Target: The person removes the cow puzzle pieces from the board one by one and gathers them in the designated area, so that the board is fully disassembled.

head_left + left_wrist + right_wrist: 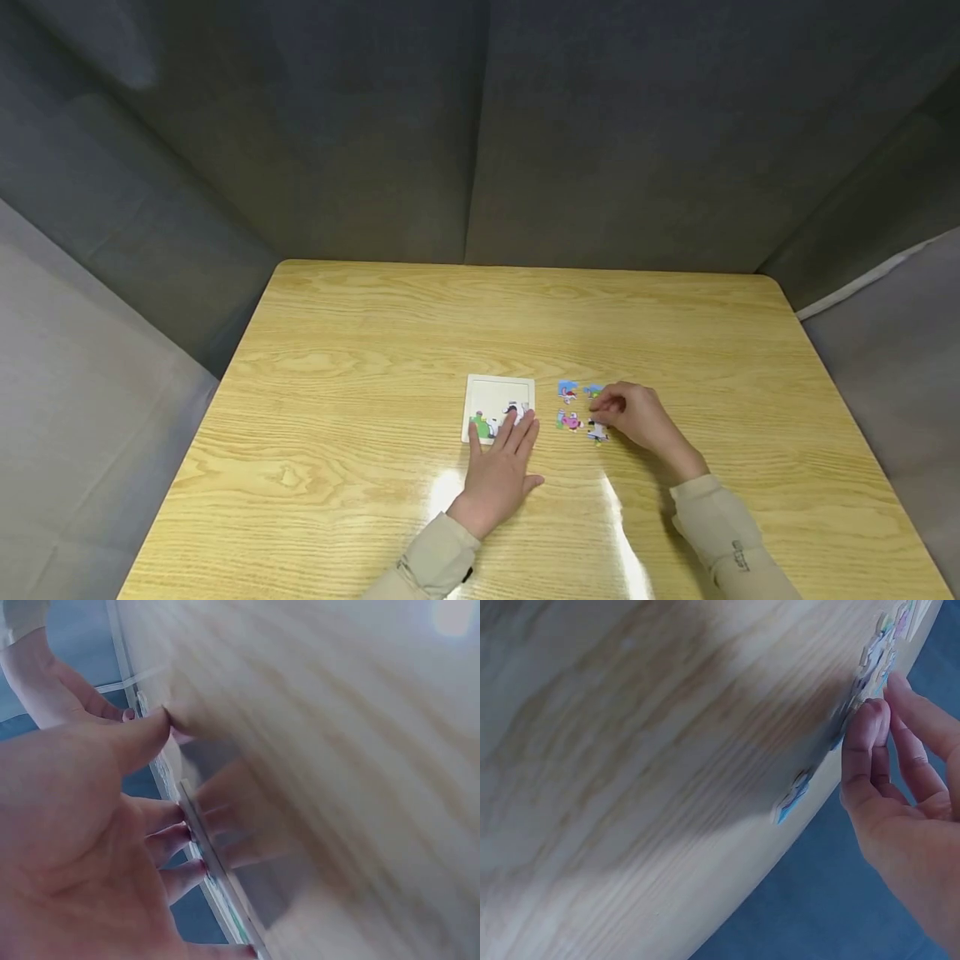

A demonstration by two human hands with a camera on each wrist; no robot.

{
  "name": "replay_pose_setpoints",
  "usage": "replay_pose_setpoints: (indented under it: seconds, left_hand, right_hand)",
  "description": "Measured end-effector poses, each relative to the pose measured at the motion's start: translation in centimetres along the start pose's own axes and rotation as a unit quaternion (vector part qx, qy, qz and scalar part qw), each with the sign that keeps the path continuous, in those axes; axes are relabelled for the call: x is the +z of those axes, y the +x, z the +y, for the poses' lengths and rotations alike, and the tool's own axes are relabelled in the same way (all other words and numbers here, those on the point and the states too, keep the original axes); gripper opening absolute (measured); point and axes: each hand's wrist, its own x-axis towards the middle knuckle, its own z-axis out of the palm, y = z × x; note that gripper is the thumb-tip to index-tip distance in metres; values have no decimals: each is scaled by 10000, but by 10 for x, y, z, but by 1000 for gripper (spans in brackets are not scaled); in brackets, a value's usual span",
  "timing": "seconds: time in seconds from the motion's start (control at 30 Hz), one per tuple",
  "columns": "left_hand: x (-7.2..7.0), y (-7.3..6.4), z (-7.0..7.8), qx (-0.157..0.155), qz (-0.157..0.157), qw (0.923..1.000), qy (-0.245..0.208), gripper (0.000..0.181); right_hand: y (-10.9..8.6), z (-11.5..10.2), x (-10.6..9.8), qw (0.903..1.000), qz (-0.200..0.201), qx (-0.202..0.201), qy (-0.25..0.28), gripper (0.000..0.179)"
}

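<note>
On the shiny wooden counter [337,333] before dark curtains [360,125], we see the left hand [498,479] spread over the puzzle tray [491,397], the right hand [637,414] at puzzle pieces [572,422] beside it, its grip unclear.

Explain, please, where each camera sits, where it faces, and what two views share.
Head: on the head, facing forward and down at table, tray and puzzle pieces; left hand, right hand and sleeves show.
Left wrist: on that wrist, facing the tray's edge; left hand near, right hand beyond.
Right wrist: on that wrist, facing the puzzle pieces; only the right hand shows.
Head and left wrist share the tray and both hands.
</note>
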Motion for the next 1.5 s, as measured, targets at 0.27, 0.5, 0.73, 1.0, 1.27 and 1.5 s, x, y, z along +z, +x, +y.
replay_pose_setpoints:
  seconds: [0.27, 0.5, 0.73, 1.0, 1.27, 1.5]
  left_hand:
    - [-2, 5, -3, 75, -48, 9999, -83, 78]
    - [-5, 5, -7, 139, -200, 9995, -198, 79]
    - [-5, 3, -7, 223, -251, 9994, -116, 79]
    - [-6, -2, -5, 280, -227, 9993, -85, 80]
    - [-7, -10, -5, 327, -297, 9989, -178, 80]
    - [-7, -19, -5, 381, -224, 9988, -219, 81]
  right_hand:
    - [6, -7, 6, 9989, -2, -312, 339, 6]
    - [16, -18, 18, 9989, -86, -277, 369, 5]
    - [28, -35, 29, 9951, -437, -253, 855, 4]
    - [41, -55, 43, 9954, -434, -379, 764, 4]
    - [49, -65, 53, 9967, -434, -419, 550, 6]
    - [53, -71, 54, 9971, -521, -275, 475, 4]
